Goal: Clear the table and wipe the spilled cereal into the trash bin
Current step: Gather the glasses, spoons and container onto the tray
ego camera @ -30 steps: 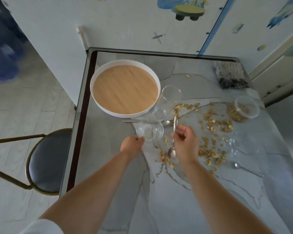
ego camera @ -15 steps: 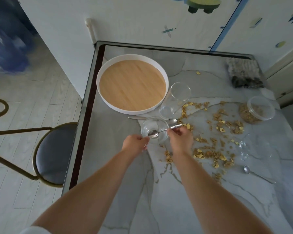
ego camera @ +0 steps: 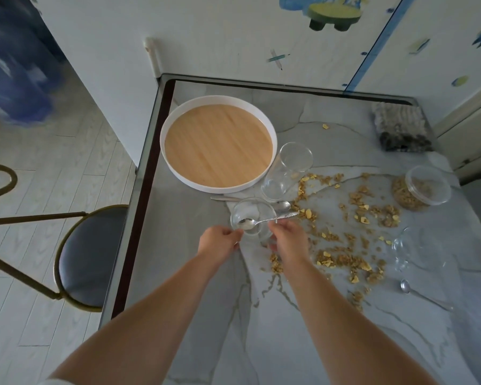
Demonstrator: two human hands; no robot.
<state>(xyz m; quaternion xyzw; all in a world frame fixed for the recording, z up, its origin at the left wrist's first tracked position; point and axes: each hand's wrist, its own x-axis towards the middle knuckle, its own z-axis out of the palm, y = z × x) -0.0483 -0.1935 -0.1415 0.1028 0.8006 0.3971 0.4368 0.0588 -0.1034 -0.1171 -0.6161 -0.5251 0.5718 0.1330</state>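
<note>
Two hands: left hand pinches round glass bowl, right hand holds metal spoon.

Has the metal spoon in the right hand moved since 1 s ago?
Yes. The metal spoon in the right hand swung left, toward the round white-rimmed wooden tray; its scoop now sits inside the small clear glass bowl.

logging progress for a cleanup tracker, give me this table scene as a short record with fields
left hand: grips near rim of glass bowl
right hand: pinches spoon handle, scoop inside the bowl
tray: round, white rim, wooden base
tumbler: on its side beside the tray
cereal: scattered right of the hands, unwiped
jar: tipped over, cereal inside
cloth: far right corner
</note>
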